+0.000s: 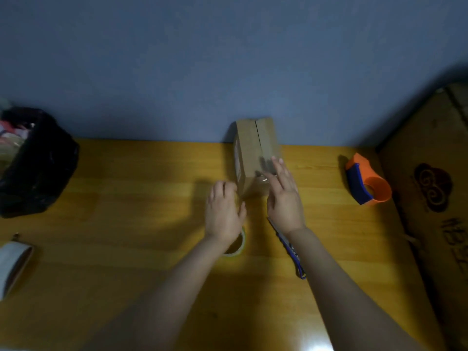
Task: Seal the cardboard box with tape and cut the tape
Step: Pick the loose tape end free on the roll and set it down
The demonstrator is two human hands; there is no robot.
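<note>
Head view: right hand point(283, 196) flat on cardboard box point(254, 158); left hand point(224, 211) beside.

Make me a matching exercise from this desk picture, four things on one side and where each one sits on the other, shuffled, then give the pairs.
Things:
1. box
2. dispenser
3. black bag
4. white roll

Places:
A. left edge, near side
B. far left, by the wall
C. centre, against the wall
D. right, beside the big carton

Pairs: 1-C, 2-D, 3-B, 4-A

cardboard box point(253, 153) upright, flaps shut | clear tape point(264, 171) on seam | tape roll point(238, 245) flat on table
</note>
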